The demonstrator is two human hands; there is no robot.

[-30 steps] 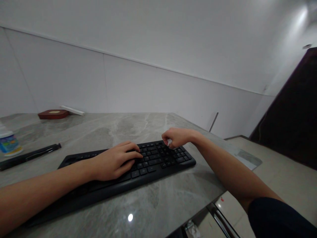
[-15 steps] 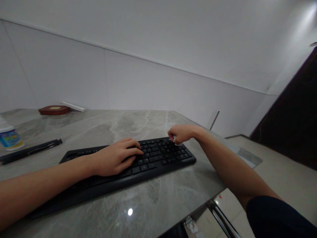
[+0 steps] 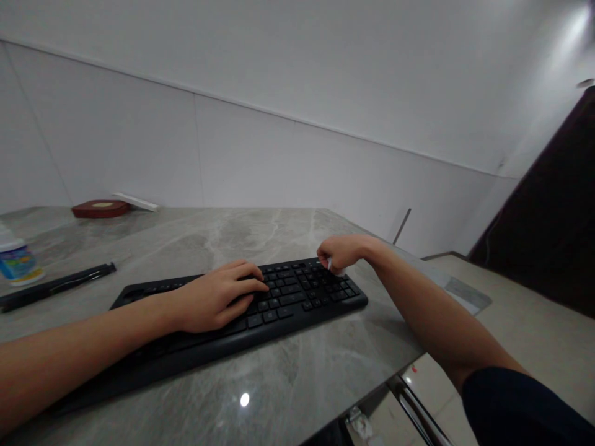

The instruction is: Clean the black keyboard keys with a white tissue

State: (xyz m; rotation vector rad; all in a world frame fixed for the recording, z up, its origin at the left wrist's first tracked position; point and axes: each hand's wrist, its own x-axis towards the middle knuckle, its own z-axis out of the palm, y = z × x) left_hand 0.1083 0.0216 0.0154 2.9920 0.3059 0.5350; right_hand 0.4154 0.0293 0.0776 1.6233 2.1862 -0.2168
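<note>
A black keyboard [image 3: 297, 314] lies aslant on the grey marbled tabletop [image 3: 279, 371]. Across its middle keys rests my left hand [image 3: 220, 297], palm down with the fingers stretched out and slightly apart. My right hand [image 3: 343, 251] is closed over the number keys at the keyboard's right end. A bit of white tissue [image 3: 336, 271] pokes out beneath its fingers; most of it is hidden in the fist.
To the left are a long black object [image 3: 56, 286] and a white container with a blue label [image 3: 19, 263]. A reddish-brown box [image 3: 100, 209] and a thin white piece [image 3: 136, 201] sit near the wall. The tabletop's edge runs along the right.
My right hand, with the white tissue, has shifted very slightly to the right over the number keys. My left hand stays in place on the keyboard.
</note>
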